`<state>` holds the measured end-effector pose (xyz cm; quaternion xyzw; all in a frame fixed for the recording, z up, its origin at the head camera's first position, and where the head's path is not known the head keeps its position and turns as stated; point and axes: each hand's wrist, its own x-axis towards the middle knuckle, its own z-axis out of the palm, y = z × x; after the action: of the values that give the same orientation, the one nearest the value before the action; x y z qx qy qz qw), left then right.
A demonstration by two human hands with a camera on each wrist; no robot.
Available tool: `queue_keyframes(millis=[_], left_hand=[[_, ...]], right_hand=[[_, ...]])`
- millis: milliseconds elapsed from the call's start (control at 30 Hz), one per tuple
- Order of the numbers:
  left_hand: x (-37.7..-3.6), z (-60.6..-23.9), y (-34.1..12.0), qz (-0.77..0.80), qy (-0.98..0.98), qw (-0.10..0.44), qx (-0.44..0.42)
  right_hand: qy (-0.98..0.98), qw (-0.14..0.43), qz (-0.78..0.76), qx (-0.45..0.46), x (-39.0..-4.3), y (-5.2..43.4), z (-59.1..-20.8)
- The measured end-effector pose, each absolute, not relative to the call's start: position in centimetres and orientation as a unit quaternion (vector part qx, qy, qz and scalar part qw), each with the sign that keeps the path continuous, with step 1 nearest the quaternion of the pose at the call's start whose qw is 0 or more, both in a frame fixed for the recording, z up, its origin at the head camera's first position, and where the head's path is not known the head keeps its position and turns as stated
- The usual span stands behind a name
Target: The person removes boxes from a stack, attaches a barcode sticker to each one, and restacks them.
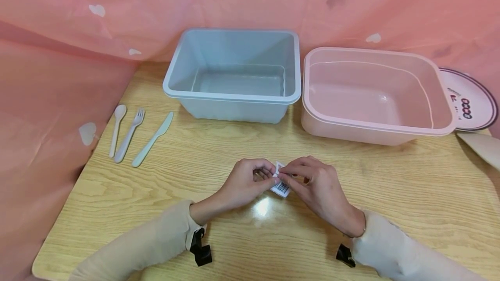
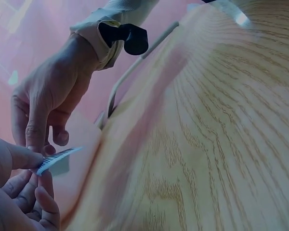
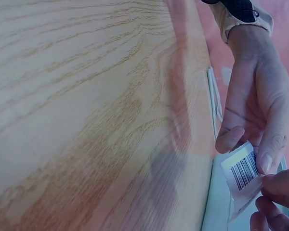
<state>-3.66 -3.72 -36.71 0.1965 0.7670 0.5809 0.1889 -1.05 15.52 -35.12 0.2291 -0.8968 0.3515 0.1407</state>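
Item: barcode label (image 1: 281, 184), small, thin, limp paper I judge light and tear-prone, best pinched at its edges; I see left hand (image 1: 246, 183) and right hand (image 1: 314, 185) fingers clamped on it above the near table (image 1: 410, 194).

A barcode shows on the small white label (image 1: 280, 184) pinched between the left hand (image 1: 246, 181) and the right hand (image 1: 314, 185), its bars plain in the right wrist view, no digits legible. At the table's far right corner, a round white disc (image 1: 470, 105) carries "0000" in dark print; its smaller lettering is too tiny to read.
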Motion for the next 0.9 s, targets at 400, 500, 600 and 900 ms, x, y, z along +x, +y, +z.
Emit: queue_keyframes(millis=[400, 500, 600, 900], left_hand=[[-3.50, -36.57, -3.38, 0.571, 0.779, 0.158, 0.204], [-3.45, -36.48, -3.32, 0.570, 0.781, 0.154, 0.204], [-3.43, -36.39, -3.27, 0.568, 0.783, 0.149, 0.206], [-3.43, -36.33, -3.22, 0.569, 0.783, 0.136, 0.212]], right_hand=[[-0.895, 0.142, 0.360, 0.221, -0.97, 15.49, -35.01], [-0.895, 0.143, 0.362, 0.220, -0.90, 15.45, -34.96], [-0.893, 0.150, 0.364, 0.221, -0.87, 15.44, -34.89], [-0.892, 0.147, 0.364, 0.225, -0.82, 15.40, -34.94]])
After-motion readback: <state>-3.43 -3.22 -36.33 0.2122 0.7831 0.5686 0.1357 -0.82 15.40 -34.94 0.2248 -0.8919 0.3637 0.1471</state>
